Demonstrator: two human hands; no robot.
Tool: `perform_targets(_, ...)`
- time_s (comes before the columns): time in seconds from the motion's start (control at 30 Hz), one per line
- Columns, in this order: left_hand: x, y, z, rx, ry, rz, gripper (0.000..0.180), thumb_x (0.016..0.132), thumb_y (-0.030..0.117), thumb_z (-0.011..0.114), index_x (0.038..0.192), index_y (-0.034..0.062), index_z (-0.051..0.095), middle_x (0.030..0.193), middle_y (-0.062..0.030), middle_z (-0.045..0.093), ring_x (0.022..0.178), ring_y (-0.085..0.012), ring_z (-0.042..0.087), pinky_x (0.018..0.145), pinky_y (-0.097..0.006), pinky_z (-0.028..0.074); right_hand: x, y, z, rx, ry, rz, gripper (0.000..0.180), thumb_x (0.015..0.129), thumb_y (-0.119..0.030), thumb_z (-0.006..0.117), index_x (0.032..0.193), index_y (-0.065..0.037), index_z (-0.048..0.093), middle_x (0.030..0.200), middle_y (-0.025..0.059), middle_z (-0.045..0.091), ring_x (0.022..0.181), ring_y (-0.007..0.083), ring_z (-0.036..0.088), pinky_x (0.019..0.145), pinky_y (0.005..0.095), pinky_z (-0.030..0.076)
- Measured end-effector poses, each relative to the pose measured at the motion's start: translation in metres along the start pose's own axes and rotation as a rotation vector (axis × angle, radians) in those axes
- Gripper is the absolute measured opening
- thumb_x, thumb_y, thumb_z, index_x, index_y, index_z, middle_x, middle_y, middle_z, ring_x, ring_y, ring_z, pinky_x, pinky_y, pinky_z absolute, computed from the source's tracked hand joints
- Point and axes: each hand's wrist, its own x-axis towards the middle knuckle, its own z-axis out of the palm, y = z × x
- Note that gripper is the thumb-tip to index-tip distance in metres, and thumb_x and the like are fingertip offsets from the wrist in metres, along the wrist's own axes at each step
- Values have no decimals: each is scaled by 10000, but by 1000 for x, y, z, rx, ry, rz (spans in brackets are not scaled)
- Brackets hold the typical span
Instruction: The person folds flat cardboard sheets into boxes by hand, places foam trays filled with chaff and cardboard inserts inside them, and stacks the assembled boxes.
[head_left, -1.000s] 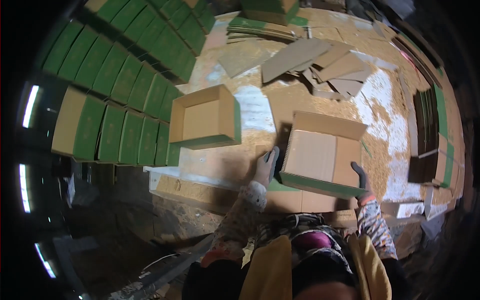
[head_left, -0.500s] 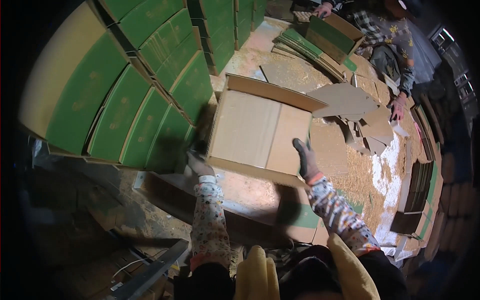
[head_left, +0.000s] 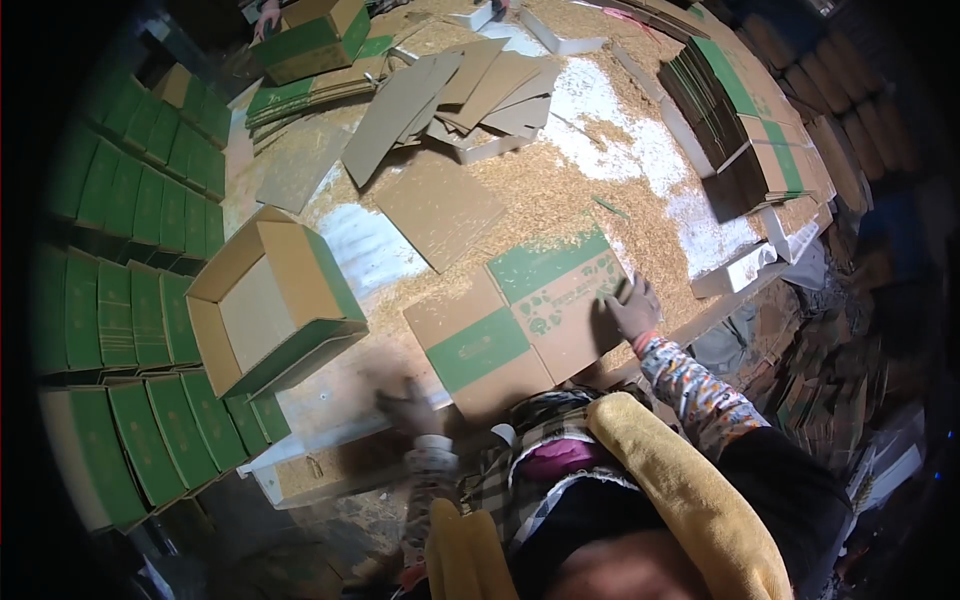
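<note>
Presently, the counter (head_left: 590,190) is seen filling the upper and middle frame, strewn with pale sawdust and white patches.

Rows of assembled green-and-brown boxes (head_left: 130,300) are stacked along the left edge of the frame, down to the lower left.

An open, erected carton (head_left: 270,300) with a green lower band is found left of centre, tilted on its side with its opening facing upper left.

A flattened carton (head_left: 520,320), brown with green panels, is laid at centre frame on the near edge of the counter, just above the person's body.

Loose brown cardboard sheets (head_left: 440,100) are scattered across the upper centre; one larger sheet (head_left: 440,208) lies apart, just above the flattened carton.

A bundle of flat cartons (head_left: 740,120) is stacked on edge at upper right, green edges showing.

Another erected green-and-brown box (head_left: 315,35) is noted at the top left, with another person's hand (head_left: 268,14) beside it.

The right hand (head_left: 632,308), gloved, is pressed flat with fingers spread on the right edge of the flattened carton, not closed round it.

The left hand (head_left: 412,410), blurred, is placed at the counter edge just beside the lower left corner of the flattened carton; whether anything is gripped cannot be told.
</note>
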Motion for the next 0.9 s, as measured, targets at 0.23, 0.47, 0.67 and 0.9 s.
perform_targets(0.23,-119,168,-25,33,-629,-7,721,755,535,659,1324,134,473,1332,-259,434,1267,-472,353,1050,-556,297,51,123,-56,76,-371,-137,829,741,-502,681,1295,62,431,1214,301,528,1122,372,538,955,424,437)
perform_targets(0.47,-68,258,-210,-445,-780,611,415,819,281,658,1142,23,624,1169,-144,613,1014,-259,614,880,-336,478,82,92,-220,1124,-117,-386,405,892,-240,631,1162,51,547,1067,113,605,1009,188,559,917,286,430)
perform_targets(0.67,-22,283,-156,-566,-294,153,567,875,498,563,688,-34,621,608,-109,606,571,-213,570,596,-359,455,71,8,-215,1178,37,-620,305,887,-181,637,1099,13,536,1028,65,562,939,164,520,859,296,418)
perform_targets(0.9,-145,322,-105,-5,-700,1242,504,815,511,534,765,37,700,781,-172,667,809,-355,641,778,-458,480,143,-1,-120,1024,-12,-638,636,960,-335,498,1400,71,283,1408,208,379,1319,266,347,1100,356,257)
